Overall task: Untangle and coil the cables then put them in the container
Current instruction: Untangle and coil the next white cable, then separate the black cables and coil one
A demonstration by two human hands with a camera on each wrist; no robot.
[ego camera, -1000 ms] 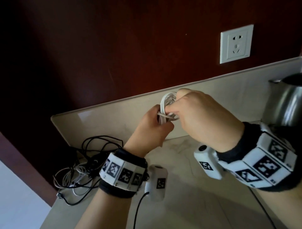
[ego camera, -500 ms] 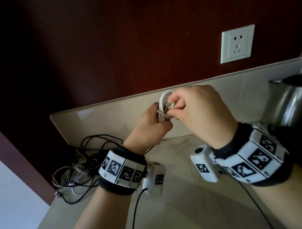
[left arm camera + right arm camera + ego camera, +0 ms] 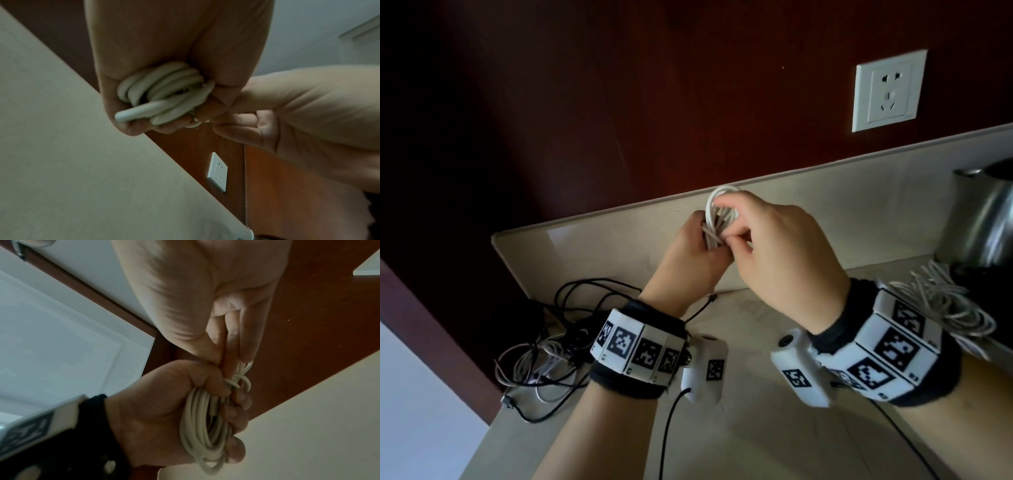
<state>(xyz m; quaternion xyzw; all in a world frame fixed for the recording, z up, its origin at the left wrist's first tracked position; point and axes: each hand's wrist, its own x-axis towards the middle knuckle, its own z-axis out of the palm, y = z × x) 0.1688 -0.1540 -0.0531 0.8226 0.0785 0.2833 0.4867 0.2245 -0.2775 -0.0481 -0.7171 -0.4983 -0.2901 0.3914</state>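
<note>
A white cable [image 3: 717, 219] is wound into a small coil held in the air above the counter. My left hand [image 3: 688, 253] grips the coil [image 3: 202, 431] with fingers curled round its lower half. My right hand [image 3: 774, 253] pinches the cable's loose end at the coil's middle, where a turn crosses the bundle [image 3: 164, 95]. A tangle of black and white cables [image 3: 551, 339] lies on the counter at the left. Another bundle of white cable [image 3: 941, 301] lies at the right, behind my right wrist. No container shows in any view.
A steel kettle [image 3: 983, 222] stands at the right on the beige counter [image 3: 756, 428]. A low backsplash [image 3: 599, 250] runs behind my hands, under a dark red wall with a white socket [image 3: 887, 90]. The counter's left edge drops off near the tangle.
My right hand has moved down and round the coil, carrying the cable end across the bundle. The left hand has kept its grip. The view has shifted, bringing the right-hand white bundle into sight.
</note>
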